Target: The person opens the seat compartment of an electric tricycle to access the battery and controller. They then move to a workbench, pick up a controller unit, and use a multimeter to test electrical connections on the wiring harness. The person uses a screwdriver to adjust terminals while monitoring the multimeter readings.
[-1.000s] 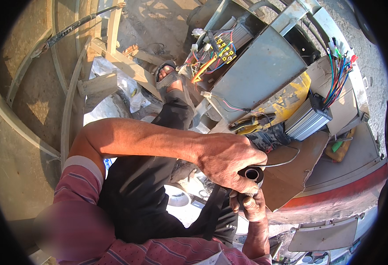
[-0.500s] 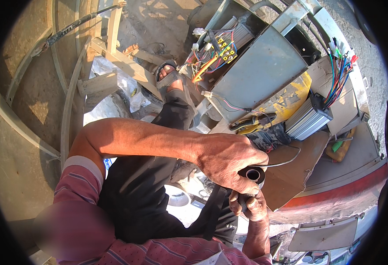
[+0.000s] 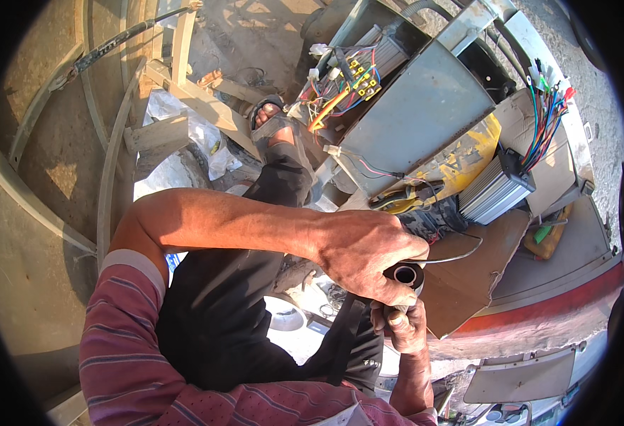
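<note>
A black tubular grip (image 3: 417,280) with a round hollow end facing up is held between my two hands, right of my lap. My left hand (image 3: 361,254) reaches across from the left and closes over its upper part, thumb and index finger on either side of the hollow end. Lower down, the curled fingers of my right hand (image 3: 407,331) close around the same piece. Much of the grip is hidden by the fingers. A thin cable (image 3: 461,258) runs from beside my left index finger and loops back toward dark wiring.
Cardboard (image 3: 461,298) lies right of my hands. Beyond it are a silver finned box (image 3: 496,190) with coloured wires (image 3: 544,131), yellow-handled pliers (image 3: 400,204) and a grey metal panel (image 3: 420,117). Yellow terminal blocks (image 3: 360,79) sit farther off. A curved metal frame (image 3: 113,142) stands left.
The hollow end of the grip has shifted slightly left and up. My right hand has moved up closer to my left, covering the ribbed part seen before.
</note>
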Action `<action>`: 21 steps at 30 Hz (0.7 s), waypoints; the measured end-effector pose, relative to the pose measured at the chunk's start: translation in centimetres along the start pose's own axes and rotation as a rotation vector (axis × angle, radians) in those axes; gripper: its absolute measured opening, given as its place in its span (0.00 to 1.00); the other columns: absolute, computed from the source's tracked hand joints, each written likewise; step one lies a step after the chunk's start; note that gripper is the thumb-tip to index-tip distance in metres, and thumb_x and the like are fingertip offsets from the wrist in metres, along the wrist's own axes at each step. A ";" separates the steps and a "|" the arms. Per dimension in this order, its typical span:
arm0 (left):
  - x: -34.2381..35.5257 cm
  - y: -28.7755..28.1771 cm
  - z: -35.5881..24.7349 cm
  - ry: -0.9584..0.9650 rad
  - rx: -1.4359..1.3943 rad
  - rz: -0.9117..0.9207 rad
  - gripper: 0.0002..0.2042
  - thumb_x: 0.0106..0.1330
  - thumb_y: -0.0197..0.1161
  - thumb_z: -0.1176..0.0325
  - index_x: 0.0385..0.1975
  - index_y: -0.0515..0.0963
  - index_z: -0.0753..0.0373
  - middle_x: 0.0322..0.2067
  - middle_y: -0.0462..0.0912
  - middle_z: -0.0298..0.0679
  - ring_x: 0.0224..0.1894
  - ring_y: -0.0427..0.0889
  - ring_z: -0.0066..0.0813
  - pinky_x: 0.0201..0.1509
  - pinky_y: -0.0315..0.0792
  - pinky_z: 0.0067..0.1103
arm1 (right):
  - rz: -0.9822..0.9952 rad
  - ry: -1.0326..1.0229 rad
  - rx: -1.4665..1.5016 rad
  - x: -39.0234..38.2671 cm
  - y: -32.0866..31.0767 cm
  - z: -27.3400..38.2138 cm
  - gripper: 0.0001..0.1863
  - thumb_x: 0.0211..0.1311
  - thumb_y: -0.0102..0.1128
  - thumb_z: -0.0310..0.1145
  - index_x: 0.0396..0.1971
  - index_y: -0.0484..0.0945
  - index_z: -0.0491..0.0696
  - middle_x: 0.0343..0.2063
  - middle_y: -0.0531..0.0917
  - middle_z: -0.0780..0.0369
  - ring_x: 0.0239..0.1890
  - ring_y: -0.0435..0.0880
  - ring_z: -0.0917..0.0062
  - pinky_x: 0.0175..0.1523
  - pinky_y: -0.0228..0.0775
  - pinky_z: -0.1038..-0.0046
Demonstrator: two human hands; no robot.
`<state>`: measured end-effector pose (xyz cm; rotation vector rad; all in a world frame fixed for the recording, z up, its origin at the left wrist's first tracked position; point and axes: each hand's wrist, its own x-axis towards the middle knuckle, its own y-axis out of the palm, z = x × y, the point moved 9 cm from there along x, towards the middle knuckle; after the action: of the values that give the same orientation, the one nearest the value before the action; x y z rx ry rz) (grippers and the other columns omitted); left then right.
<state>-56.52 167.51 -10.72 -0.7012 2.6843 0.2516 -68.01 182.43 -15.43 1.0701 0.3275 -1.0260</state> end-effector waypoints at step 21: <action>-1.0 -1.0 0.0 0.042 -0.006 -0.033 0.19 0.64 0.68 0.54 0.30 0.76 0.68 0.22 0.82 0.51 0.28 0.85 0.53 0.31 0.75 0.39 | 0.041 0.046 0.043 1.0 0.7 0.1 0.35 0.61 0.72 0.63 0.39 0.80 0.40 0.22 0.81 0.62 0.24 0.78 0.80 0.31 0.70 0.76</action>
<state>-55.24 167.08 -10.44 -0.7602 2.7103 0.2387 -66.95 181.93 -15.66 1.1360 0.3208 -0.9771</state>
